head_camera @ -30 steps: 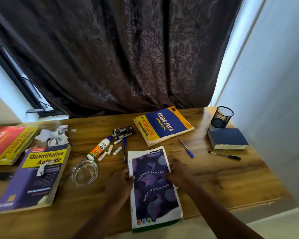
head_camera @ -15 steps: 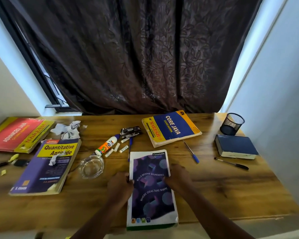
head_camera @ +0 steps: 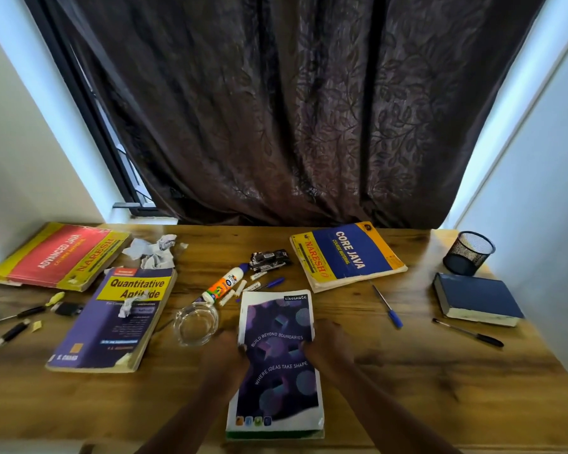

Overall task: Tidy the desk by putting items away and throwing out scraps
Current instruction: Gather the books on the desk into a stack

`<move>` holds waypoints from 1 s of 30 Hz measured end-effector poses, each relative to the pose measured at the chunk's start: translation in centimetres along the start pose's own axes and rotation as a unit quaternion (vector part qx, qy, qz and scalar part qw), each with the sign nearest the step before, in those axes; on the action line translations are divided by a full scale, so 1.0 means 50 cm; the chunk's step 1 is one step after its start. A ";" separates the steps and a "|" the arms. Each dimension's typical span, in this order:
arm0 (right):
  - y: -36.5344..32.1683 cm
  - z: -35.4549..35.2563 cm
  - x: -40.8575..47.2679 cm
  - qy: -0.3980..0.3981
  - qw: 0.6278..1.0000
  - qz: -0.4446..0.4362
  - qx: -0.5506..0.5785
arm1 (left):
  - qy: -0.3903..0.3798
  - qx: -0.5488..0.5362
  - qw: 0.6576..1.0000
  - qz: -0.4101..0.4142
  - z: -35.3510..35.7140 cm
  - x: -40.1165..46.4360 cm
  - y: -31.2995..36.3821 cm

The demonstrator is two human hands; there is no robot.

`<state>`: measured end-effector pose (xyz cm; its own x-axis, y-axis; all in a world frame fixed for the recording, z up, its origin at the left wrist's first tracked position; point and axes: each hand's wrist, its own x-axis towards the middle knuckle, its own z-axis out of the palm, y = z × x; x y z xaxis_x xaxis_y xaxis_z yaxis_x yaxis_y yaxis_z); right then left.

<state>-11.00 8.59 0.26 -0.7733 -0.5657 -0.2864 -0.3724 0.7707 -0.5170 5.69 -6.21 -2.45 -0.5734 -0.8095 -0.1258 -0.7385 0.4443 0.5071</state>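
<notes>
At the table's near edge, both hands grip the Classmate notebook (head_camera: pixel 277 362) by its long sides.
Left hand (head_camera: pixel 225 357) curls over the left edge, right hand (head_camera: pixel 328 345) over the right; the notebook lies flat on the table (head_camera: pixel 440 381). Crumpled paper (head_camera: pixel 153 252) sits near the far-left corner, a mesh pen cup (head_camera: pixel 468 252) at the far-right corner, a glass ashtray (head_camera: pixel 195 324) just left of the notebook.
</notes>
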 end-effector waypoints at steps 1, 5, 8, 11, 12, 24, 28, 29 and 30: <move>-0.005 -0.001 0.001 -0.002 1.000 0.004 -0.008 | 0.003 0.007 1.000 0.003 -0.002 0.000 0.000; -0.019 -0.003 0.007 -0.004 0.999 0.012 -0.033 | -0.006 0.028 0.999 0.020 -0.016 0.003 0.009; -0.024 -0.006 0.014 -0.013 0.999 0.014 -0.046 | -0.018 0.028 0.999 0.042 -0.019 0.012 0.008; -0.024 -0.020 0.018 -0.044 0.998 0.006 -0.032 | -0.018 0.046 0.997 0.065 -0.028 0.016 0.009; -0.024 -0.029 0.019 -0.065 0.998 0.007 -0.010 | -0.011 0.053 0.995 0.085 -0.036 0.023 0.014; -0.011 -0.163 0.068 0.002 0.996 0.085 -0.018 | 0.001 0.088 0.964 0.249 -0.113 0.199 0.128; 0.020 -0.144 0.094 0.002 1.000 0.021 -0.021 | 0.009 0.072 0.959 0.274 -0.101 0.209 0.169; 0.032 -0.139 0.108 -0.004 0.999 0.005 -0.031 | 0.009 0.071 0.958 0.279 -0.095 0.219 0.181; 0.055 -0.128 0.132 -0.003 0.999 -0.005 -0.043 | 0.009 0.067 0.957 0.282 -0.088 0.232 0.195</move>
<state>-20.43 8.87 2.11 -0.7662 -0.5755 -0.2860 -0.4237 0.7870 -0.4485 -6.59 -12.97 4.80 -0.8890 -0.4319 0.1520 -0.3521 0.8571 0.3760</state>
